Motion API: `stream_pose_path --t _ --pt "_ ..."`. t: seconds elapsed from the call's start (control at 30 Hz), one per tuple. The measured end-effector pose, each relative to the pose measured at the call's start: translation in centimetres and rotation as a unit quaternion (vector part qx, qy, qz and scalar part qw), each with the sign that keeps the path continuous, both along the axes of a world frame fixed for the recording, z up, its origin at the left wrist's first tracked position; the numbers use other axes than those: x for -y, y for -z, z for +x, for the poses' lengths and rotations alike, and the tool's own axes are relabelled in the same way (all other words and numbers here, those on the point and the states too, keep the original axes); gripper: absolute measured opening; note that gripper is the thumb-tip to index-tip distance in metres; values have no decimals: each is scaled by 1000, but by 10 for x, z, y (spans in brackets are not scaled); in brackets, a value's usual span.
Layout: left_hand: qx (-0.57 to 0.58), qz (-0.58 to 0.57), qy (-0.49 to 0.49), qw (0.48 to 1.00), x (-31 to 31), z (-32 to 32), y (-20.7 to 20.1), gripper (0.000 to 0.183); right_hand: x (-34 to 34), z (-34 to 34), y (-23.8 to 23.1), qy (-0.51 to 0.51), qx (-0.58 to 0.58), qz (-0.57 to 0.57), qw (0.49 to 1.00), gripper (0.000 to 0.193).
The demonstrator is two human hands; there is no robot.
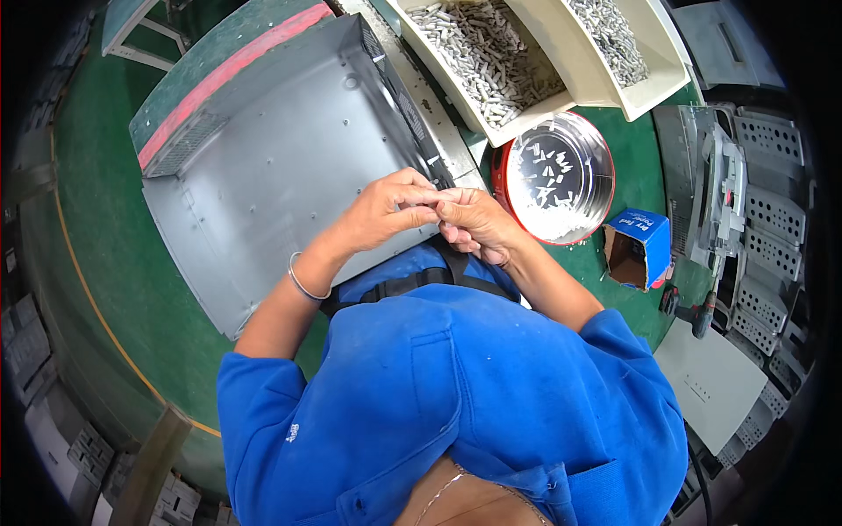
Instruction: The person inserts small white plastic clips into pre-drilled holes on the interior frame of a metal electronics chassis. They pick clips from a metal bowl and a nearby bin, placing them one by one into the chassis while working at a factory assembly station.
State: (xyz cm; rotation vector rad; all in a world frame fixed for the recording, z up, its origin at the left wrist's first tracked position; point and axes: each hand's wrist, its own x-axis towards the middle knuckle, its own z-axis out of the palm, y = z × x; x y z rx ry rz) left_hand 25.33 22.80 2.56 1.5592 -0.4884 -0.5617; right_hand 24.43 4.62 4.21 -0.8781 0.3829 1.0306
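My left hand point(386, 210) and my right hand point(478, 221) meet just in front of my body, fingertips pressed together. Whatever is pinched between them is too small or hidden to make out. Under and left of them lies a large grey sheet-metal housing point(272, 184) with raised side walls and small studs on its floor. The hands are over its near right edge. To the right stands a round tin point(611, 167) with a red rim, holding small white pieces.
Two cream bins point(517, 131) full of small metallic parts stand at the far right. Beside the tin are an open blue cardboard box point(645, 230) and a power drill point(697, 311). Stacked perforated metal panels point(772, 184) line the right side. A pink strip point(224, 74) runs along the table's far left edge.
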Motion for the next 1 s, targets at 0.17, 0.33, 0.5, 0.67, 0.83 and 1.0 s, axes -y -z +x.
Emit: stream_pose_path --t 0.17,0.33,0.5,0.67,0.83,1.0 --pt "28 64 -20 997 3 1 -11 16 0 -1 11 11 -24 45 999 19" --pt "14 0 -147 989 8 -3 0 9 9 4 11 56 -1 55 997 19" --pt "13 96 -131 987 -2 -5 49 7 31 10 23 156 -8 62 986 18" --pt "123 188 -82 971 8 -14 91 7 25 3 36 189 -26 50 980 18" --pt "171 214 -101 956 12 -16 97 6 26 5 41 211 -44 67 974 18" --pt "184 216 -112 952 13 -15 99 7 26 6 42 207 -55 70 974 19"
